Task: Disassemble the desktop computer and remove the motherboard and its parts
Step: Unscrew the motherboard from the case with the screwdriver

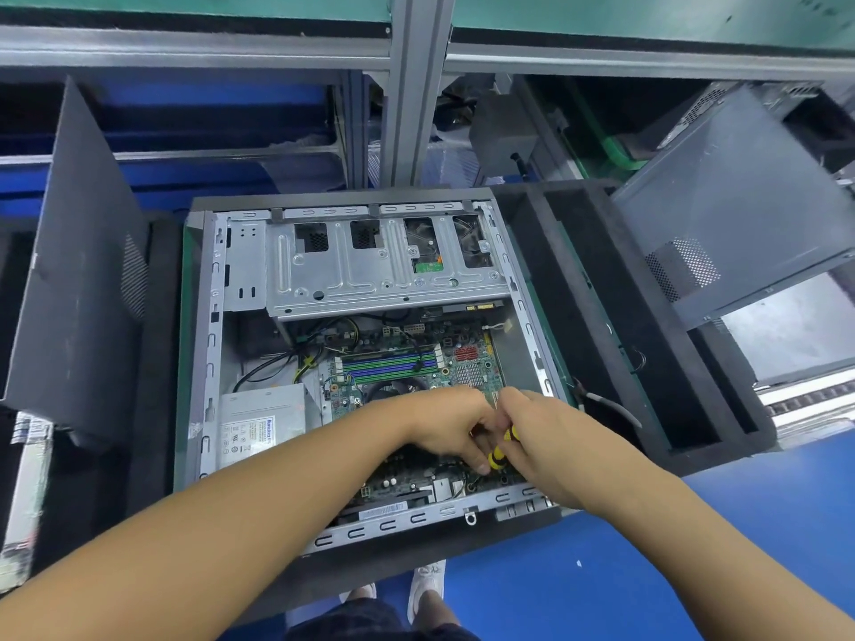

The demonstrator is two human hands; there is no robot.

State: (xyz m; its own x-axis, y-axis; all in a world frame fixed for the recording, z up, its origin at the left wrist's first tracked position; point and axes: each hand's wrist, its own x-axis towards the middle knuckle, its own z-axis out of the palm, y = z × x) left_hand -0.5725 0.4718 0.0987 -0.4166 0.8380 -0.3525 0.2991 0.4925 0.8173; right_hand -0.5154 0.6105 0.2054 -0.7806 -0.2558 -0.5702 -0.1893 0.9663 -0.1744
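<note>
We see one green motherboard [416, 363] lying flat in one open computer case [208, 363], still in place. Over the board's near right corner, one yellow-and-black screwdriver [502, 448] points down. The right hand [550, 437] grips its handle, and the left hand [444, 427] pinches it low with curled fingers. We judge a board screw is being loosened: keep the tip square, press firmly, and catch the screw. One power supply [263, 423] sits to the left. Two panels are propped beside the case: left panel [78, 270] and right panel [740, 201].

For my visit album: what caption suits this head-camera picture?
Left hand and right hand hold a yellow-and-black screwdriver over the motherboard inside the open computer case.
</note>
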